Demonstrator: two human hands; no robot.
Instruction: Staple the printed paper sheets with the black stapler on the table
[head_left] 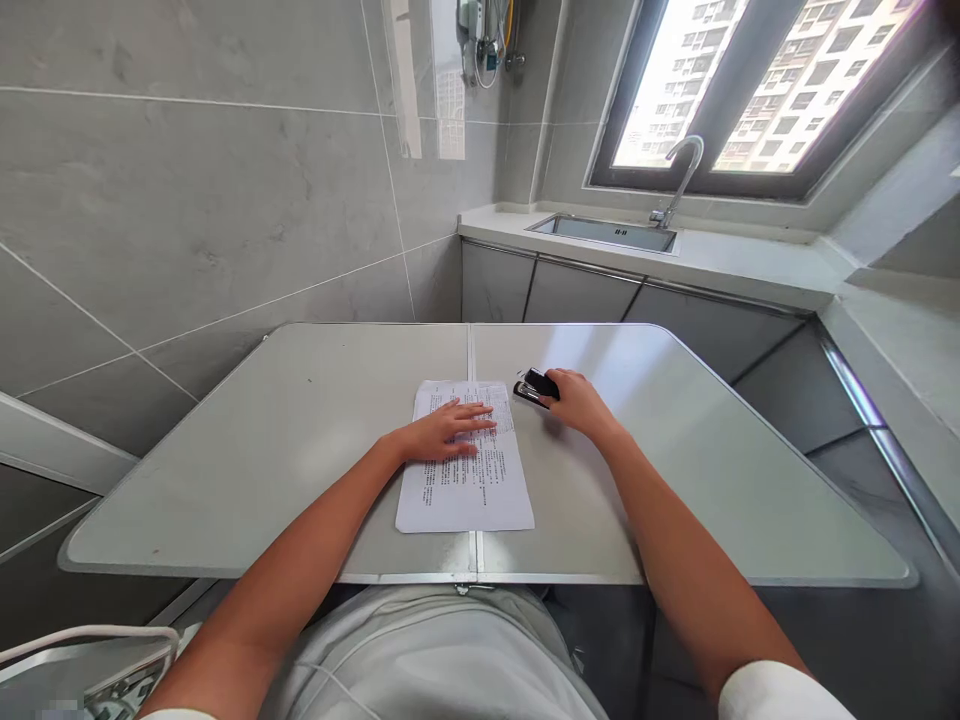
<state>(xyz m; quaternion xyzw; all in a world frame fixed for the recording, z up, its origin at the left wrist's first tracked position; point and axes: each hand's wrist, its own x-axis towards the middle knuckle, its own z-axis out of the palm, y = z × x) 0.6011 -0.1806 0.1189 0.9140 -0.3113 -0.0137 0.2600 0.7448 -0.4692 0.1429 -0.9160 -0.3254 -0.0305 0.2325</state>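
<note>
A printed sheet of paper, perhaps a small stack, lies on the white folding table across its middle seam. My left hand rests flat on the paper with its fingers spread toward the right. Just to the right of the paper, a black stapler is gripped at its rear by my right hand. The stapler's front end points left toward the paper's upper right corner, and a small gap separates the two. My palm and fingers hide the stapler's back part.
Beyond the table, a counter holds a sink with a tall faucet under a window. A grey tiled wall stands at the left. The table's front edge lies close to my lap.
</note>
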